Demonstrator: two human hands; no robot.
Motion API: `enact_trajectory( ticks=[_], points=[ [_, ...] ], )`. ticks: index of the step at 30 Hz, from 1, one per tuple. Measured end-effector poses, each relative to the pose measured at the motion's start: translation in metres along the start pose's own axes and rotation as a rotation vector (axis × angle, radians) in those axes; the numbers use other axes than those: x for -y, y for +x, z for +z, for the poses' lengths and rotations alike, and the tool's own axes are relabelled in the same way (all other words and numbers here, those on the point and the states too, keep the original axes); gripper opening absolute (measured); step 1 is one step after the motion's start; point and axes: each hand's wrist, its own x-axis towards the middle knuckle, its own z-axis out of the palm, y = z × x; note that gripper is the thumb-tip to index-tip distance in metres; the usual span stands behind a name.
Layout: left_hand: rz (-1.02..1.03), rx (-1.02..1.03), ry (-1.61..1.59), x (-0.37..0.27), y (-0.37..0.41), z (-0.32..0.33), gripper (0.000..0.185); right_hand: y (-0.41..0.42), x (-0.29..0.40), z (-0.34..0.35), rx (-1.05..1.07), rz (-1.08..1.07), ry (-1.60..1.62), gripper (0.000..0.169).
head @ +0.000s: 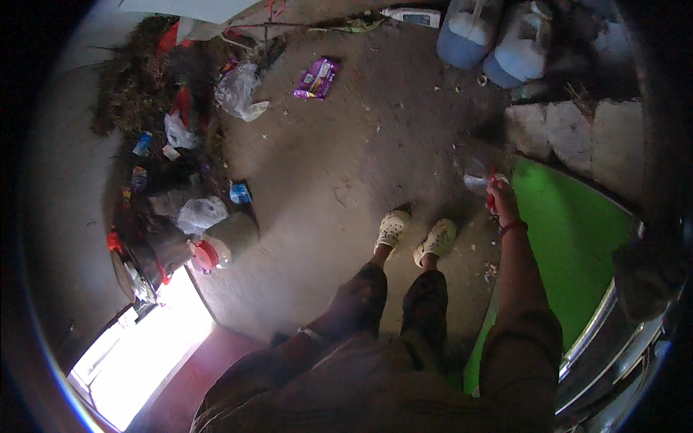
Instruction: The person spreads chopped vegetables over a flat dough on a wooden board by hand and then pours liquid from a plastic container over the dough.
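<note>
My right hand [503, 199] is closed around a red handle [491, 187] at the right. Past the fingers, a shiny, partly see-through thing [476, 183] shows; its kind is not clear. A dark red band circles that wrist, and a green panel [568, 238] lies just to the right of the forearm. My left hand [352, 295] hangs low beside my knee, dim against the dark trousers; its fingers are hard to make out. A light bracelet [310, 334] is on the left wrist. Cream clogs [393, 230] are on my feet.
Plastic bags [236, 91], wrappers and a red-lidded jar [230, 243] lie at the left. A purple packet [316, 79] is on the floor [319, 162]. Large jugs [468, 38] stand at the top right above pale blocks [568, 130]. Bright light enters at the lower left.
</note>
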Motion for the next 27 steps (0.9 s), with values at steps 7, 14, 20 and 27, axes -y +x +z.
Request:
enact_trajectory(
  ticks=[7,14,20,27],
  points=[
    [0.124,0.157,0.497,-0.041,-0.021,-0.031,0.039,-0.183,0.066,-0.034,0.139,-0.246,0.52,0.021],
    [0.207,0.261,-0.194,-0.094,-0.002,-0.037,0.066,-0.545,0.102,-0.06,-0.003,-0.27,0.393,0.058],
    [0.15,0.701,-0.158,-0.131,-0.069,0.019,0.066,-0.745,0.053,-0.03,-0.243,-0.741,0.561,0.08],
    [0.601,1.019,0.328,-0.023,-0.165,0.068,0.074,-0.92,-0.08,0.075,-0.735,-0.755,0.604,0.073]
  ],
)
